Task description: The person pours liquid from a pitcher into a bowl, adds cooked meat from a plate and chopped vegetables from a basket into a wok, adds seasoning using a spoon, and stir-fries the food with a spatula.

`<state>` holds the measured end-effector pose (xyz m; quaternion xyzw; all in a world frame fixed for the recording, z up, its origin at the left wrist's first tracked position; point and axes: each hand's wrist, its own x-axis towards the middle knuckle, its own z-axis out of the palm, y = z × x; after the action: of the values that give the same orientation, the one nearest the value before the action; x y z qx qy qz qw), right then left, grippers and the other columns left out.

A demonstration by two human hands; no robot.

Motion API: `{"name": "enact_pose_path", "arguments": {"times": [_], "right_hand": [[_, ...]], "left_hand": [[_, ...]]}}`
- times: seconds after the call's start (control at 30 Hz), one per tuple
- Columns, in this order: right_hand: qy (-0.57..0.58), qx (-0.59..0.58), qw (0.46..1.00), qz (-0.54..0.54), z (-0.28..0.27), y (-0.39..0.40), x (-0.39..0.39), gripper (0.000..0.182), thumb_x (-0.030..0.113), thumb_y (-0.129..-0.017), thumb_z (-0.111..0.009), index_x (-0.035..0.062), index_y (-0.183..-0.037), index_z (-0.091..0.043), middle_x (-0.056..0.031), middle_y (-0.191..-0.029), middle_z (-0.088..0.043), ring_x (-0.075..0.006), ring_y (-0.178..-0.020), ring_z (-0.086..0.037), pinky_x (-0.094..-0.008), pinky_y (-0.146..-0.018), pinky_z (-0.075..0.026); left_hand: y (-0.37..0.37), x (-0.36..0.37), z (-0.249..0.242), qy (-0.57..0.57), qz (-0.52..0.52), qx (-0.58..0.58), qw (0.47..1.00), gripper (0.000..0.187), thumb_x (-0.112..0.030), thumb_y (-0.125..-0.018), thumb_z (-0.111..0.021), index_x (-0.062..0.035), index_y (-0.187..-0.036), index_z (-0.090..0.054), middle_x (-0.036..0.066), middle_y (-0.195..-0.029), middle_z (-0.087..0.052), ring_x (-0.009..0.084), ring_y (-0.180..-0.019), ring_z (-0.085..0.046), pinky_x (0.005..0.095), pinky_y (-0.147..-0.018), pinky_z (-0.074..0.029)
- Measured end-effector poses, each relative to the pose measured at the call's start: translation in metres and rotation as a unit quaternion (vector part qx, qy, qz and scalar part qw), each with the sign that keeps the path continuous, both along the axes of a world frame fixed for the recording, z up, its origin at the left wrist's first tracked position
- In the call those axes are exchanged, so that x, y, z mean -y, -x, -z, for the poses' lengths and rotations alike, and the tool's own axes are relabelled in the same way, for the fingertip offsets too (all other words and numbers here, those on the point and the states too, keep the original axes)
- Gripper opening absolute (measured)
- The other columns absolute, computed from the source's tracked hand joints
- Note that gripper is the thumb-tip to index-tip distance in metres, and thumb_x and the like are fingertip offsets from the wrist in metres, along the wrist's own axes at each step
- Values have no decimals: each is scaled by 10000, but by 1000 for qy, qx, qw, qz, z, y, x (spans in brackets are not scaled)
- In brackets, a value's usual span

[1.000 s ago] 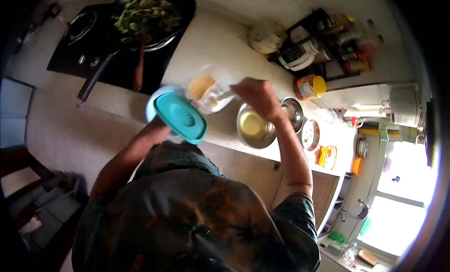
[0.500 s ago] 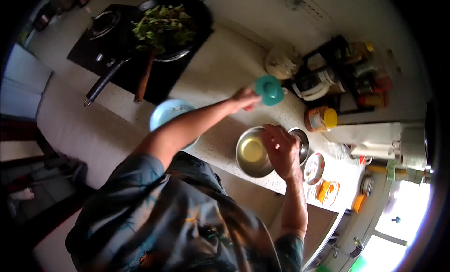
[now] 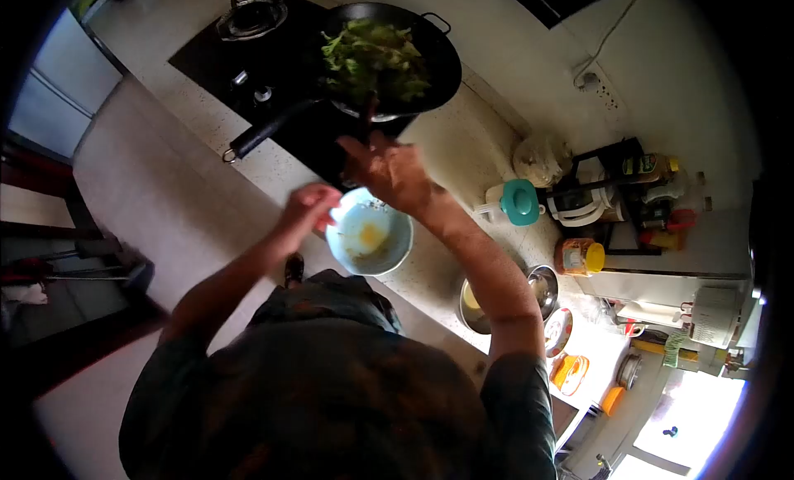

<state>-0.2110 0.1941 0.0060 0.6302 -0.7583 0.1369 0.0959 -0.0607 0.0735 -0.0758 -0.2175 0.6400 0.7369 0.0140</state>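
Note:
My left hand (image 3: 309,210) is at the left rim of a light blue bowl (image 3: 389,252), fingers curled and thumb at the edge. Yellowish liquid residue and dark specks lie in the bowl. Above the bowl, my right hand (image 3: 390,172) is closed around the wooden handle (image 3: 369,116) of a cooking utensil, partly hiding it. The utensil's head is hidden among leafy greens (image 3: 374,56) in a black wok (image 3: 442,62). A teal lid (image 3: 519,202) sits on a white jug (image 3: 490,207) to the right.
The wok stands on a black gas hob (image 3: 207,60), its long handle (image 3: 263,137) pointing toward me. Right of my forearm are a metal bowl (image 3: 473,314), a smaller metal bowl (image 3: 542,288), a patterned dish (image 3: 558,331), a yellow-lidded jar (image 3: 579,256) and a black rack (image 3: 608,161).
My left hand has let go of the teal lid and moved left to the blue bowl. My right hand has gone from above the metal bowl to the wooden handle. The view has shifted left.

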Motion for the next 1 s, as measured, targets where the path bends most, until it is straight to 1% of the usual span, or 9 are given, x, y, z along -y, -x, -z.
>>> {"name": "enact_pose_path", "arguments": {"times": [0.03, 0.13, 0.23, 0.3, 0.43, 0.5, 0.73, 0.83, 1.0], "right_hand": [[81, 3, 996, -27, 18, 7, 2, 441, 385, -793, -597, 135, -1141, -496, -122, -878, -546, -214, -692, -584, -335, -490, -476], [-65, -88, 992, 57, -15, -4, 15, 375, 440, -802, -572, 103, -961, -523, -173, -986, -504, -239, -789, -567, -355, -487, -473], [-113, -140, 981, 77, -17, 7, 15, 261, 259, -793, -611, 115, -997, -536, -114, -885, -541, -238, -769, -554, -349, -514, -482], [24, -105, 993, 40, -62, -17, 15, 264, 129, -757, -614, 92, -1011, -553, -100, -803, -546, -247, -752, -552, -350, -530, -485], [-18, -37, 997, 59, -119, -68, 7, 298, 131, -775, -599, 28, -1047, -537, -116, -784, -523, -247, -663, -552, -365, -501, -490], [2, -23, 998, 62, -125, -78, 11, 301, 55, -738, -615, 26, -1033, -564, -126, -720, -533, -270, -610, -538, -366, -526, -456], [9, -34, 999, -27, -76, -34, 35, 161, 93, -764, -592, 10, -897, -554, -123, -716, -508, -216, -580, -517, -332, -483, -446], [-8, -77, 996, -53, -55, 10, 45, 182, 104, -733, -609, 50, -897, -552, -132, -755, -559, -253, -591, -559, -355, -476, -453], [-10, 11, 996, 87, -85, 25, 46, 253, 155, -745, -648, 55, -975, -609, -90, -804, -625, -236, -697, -601, -322, -633, -494]], "left_hand": [[-14, 29, 7, -45, -62, -11, 997, 296, -315, -863, -536, -44, -980, -558, 82, -891, -623, 113, -625, -601, 207, -511, -474], [-38, 97, 0, -65, -142, -55, 986, 352, -334, -869, -487, -23, -1023, -543, 103, -909, -602, 154, -675, -579, 271, -595, -464], [-40, 135, -13, -149, -135, -109, 974, 446, -413, -876, -472, -5, -1045, -536, 106, -905, -607, 173, -701, -594, 267, -593, -451], [-34, 144, -27, -164, -115, -108, 974, 511, -475, -858, -491, -11, -1067, -527, 111, -900, -618, 175, -700, -608, 266, -588, -457], [-20, 145, -42, -138, -56, -66, 987, 477, -460, -862, -488, -36, -1079, -513, 72, -891, -613, 123, -629, -581, 229, -515, -440], [-15, 140, -54, -22, -29, -51, 998, 469, -432, -837, -548, -32, -1079, -512, 59, -857, -614, 101, -599, -575, 203, -474, -427], [-8, 138, -48, 43, 10, -70, 997, 328, -343, -818, -607, -68, -983, -536, 18, -734, -557, 60, -454, -452, 189, -394, -365], [-7, 138, -49, 51, 0, -66, 997, 285, -315, -831, -596, -67, -964, -550, 8, -708, -540, 57, -446, -439, 185, -388, -356], [-1, 145, -41, 86, 16, -77, 993, 449, -299, -793, -636, -29, -1131, -519, 45, -759, -571, 86, -597, -545, 207, -413, -416]]}}
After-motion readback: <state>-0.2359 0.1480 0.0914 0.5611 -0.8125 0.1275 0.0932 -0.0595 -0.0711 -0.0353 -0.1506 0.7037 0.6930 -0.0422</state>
